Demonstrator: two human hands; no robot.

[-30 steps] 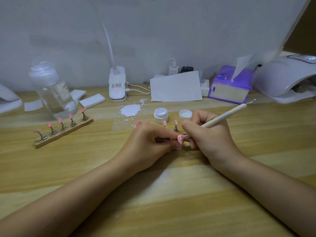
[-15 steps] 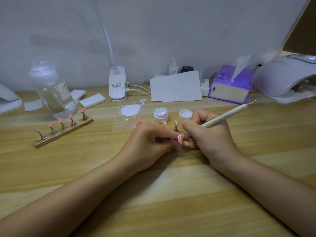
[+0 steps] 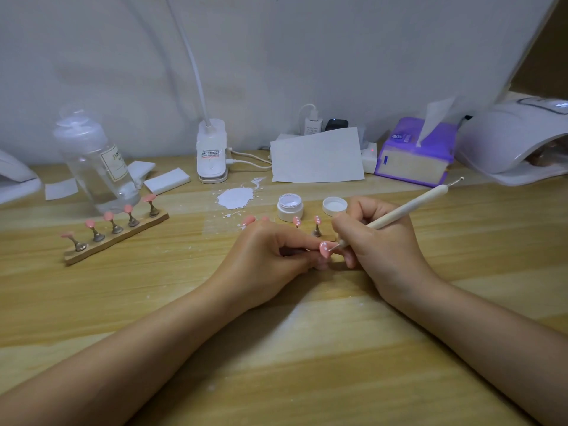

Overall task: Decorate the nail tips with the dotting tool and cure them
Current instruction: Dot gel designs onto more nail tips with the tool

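Our left hand [image 3: 264, 256] pinches one pink nail tip [image 3: 324, 249] – already some white dots on it – and our right hand [image 3: 378, 241] grips the dotting tool [image 3: 405, 209] touching it. The five tips on the wooden stand [image 3: 116, 238] look plain, and curing is not yet done.

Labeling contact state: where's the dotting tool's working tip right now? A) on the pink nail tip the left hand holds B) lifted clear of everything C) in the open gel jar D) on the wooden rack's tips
A: the dotting tool, held in the right hand, has its metal end on the pink nail tip pinched by the left hand.
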